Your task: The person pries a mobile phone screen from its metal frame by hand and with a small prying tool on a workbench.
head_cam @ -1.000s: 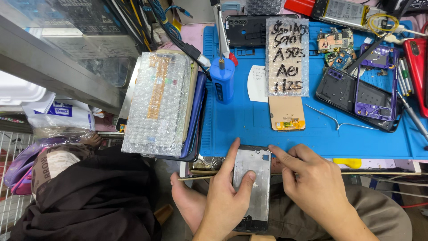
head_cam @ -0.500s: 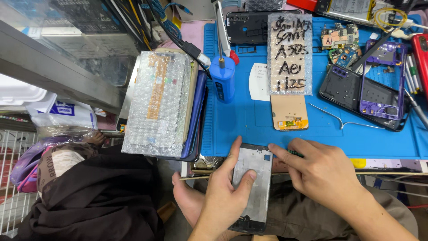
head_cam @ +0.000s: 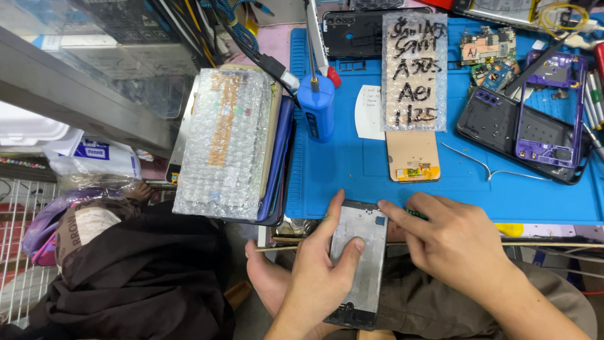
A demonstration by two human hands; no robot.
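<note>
Fingers of my left hand [head_cam: 318,277] grip the phone frame [head_cam: 358,264] at the blue mat's [head_cam: 352,170] near edge; my right hand [head_cam: 453,242] pinches a green tool [head_cam: 415,215] against its top corner.

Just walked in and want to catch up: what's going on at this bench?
A person is working on a phone frame held over the near edge of a blue work mat. The left hand grips it, thumb on its face; the right hand presses a small green tool at its top corner. A purple phone housing and a bubble-wrapped part lie on the mat.
</note>
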